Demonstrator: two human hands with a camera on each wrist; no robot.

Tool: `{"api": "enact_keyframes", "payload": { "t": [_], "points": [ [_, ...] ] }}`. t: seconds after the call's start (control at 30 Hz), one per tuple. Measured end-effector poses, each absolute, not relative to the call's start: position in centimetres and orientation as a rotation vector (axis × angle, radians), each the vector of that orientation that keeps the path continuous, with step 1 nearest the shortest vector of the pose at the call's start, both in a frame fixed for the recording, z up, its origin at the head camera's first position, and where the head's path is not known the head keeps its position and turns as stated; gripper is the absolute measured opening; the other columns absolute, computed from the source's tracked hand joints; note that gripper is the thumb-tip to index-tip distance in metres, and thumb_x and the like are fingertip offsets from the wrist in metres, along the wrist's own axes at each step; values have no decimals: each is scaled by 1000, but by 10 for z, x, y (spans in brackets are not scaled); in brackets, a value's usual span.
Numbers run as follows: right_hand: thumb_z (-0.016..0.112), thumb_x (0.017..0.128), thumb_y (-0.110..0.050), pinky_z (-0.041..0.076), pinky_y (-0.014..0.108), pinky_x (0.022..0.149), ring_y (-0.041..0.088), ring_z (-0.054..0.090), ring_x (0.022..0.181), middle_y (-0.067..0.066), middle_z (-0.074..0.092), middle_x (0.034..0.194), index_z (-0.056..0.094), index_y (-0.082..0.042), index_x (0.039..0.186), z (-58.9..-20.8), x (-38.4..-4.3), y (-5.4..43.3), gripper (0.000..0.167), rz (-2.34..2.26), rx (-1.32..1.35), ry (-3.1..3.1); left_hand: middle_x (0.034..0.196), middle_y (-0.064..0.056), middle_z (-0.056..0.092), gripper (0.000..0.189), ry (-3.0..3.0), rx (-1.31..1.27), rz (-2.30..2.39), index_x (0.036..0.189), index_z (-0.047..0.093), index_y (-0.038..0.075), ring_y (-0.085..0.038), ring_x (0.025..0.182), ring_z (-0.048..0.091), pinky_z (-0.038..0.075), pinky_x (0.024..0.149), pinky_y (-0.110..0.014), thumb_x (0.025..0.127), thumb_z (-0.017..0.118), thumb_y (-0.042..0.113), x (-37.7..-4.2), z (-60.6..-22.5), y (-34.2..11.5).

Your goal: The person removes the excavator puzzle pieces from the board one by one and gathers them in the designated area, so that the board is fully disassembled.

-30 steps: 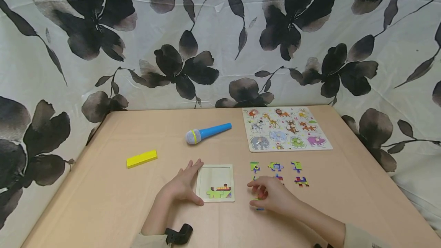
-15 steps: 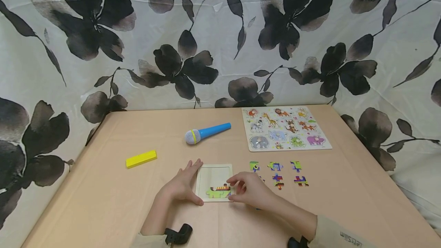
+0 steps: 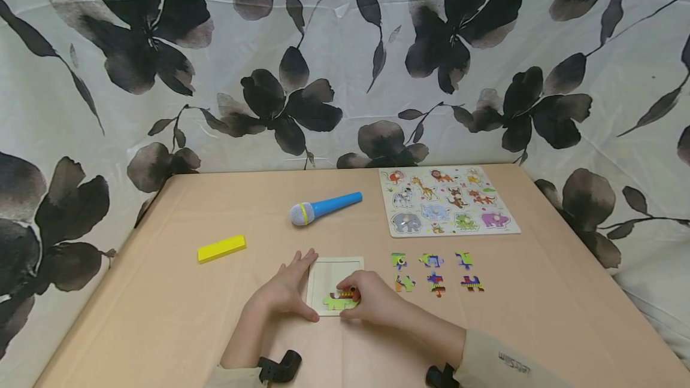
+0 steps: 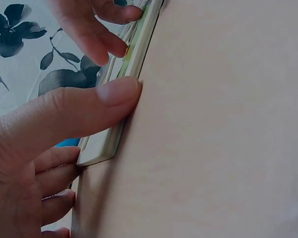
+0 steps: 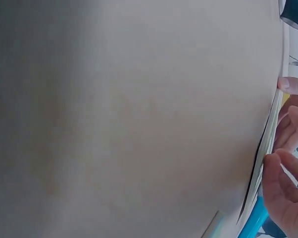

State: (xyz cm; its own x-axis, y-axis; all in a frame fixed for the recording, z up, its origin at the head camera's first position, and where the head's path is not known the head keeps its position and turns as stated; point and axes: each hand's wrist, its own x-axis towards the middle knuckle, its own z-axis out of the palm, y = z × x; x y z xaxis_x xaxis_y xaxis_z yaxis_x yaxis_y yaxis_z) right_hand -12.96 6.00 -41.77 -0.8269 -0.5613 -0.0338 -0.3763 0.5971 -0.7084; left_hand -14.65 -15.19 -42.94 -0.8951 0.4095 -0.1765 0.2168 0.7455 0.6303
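Note:
A white square puzzle board [image 3: 323, 274] lies on the table, with joined green puzzle pieces [image 3: 335, 303] in its front right part. My left hand [image 3: 283, 292] holds the board's left side, thumb [image 4: 120, 94] on the near edge and fingers along the left edge. Over the joined pieces, my right hand [image 3: 374, 298] pinches a puzzle piece that its fingers mostly hide. In the right wrist view, the right thumb and fingertip [image 5: 272, 159] come together at the board's edge. Several loose puzzle pieces [image 3: 435, 284] lie in rows right of the board.
Behind the loose pieces is an animal puzzle board [image 3: 385, 208]. A blue toy microphone [image 3: 334, 204] lies at the back middle, and a yellow block [image 3: 221, 249] at the left. A floral cloth [image 3: 366, 106] hangs behind the wooden table [image 3: 162, 316].
My right hand has moved left from the loose pieces to the board and over the joined pieces. The left hand has stayed on the board's left side.

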Motion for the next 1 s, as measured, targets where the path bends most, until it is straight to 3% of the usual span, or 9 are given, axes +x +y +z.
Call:
{"api": "enact_keyframes", "payload": {
  "t": [0.17,0.5,1.0],
  "points": [
    [79,69,-15,45,19,69,7,51,76,-2,60,88,67,-2,103,-418,-130,55,39,-909,-790,2631,149,-14,23,115,2640,483,905,141,28,1,-34,137,11,10,108,-56,48,91,25,-146,-429,-152],
    [80,64,-8,42,16,60,4,45,67,-5,53,76,69,-3,96,-422,-134,48,34,-813,-863,2688,148,-14,24,113,2643,496,910,141,29,0,-36,137,12,10,107,-58,49,91,23,-146,-430,-153],
    [84,63,-13,40,17,60,5,44,67,-5,54,74,71,-6,91,-419,-135,48,32,-769,-823,2701,148,-14,24,114,2628,480,921,141,29,1,-35,137,11,9,108,-56,48,91,24,-146,-429,-152]
  ]
}}
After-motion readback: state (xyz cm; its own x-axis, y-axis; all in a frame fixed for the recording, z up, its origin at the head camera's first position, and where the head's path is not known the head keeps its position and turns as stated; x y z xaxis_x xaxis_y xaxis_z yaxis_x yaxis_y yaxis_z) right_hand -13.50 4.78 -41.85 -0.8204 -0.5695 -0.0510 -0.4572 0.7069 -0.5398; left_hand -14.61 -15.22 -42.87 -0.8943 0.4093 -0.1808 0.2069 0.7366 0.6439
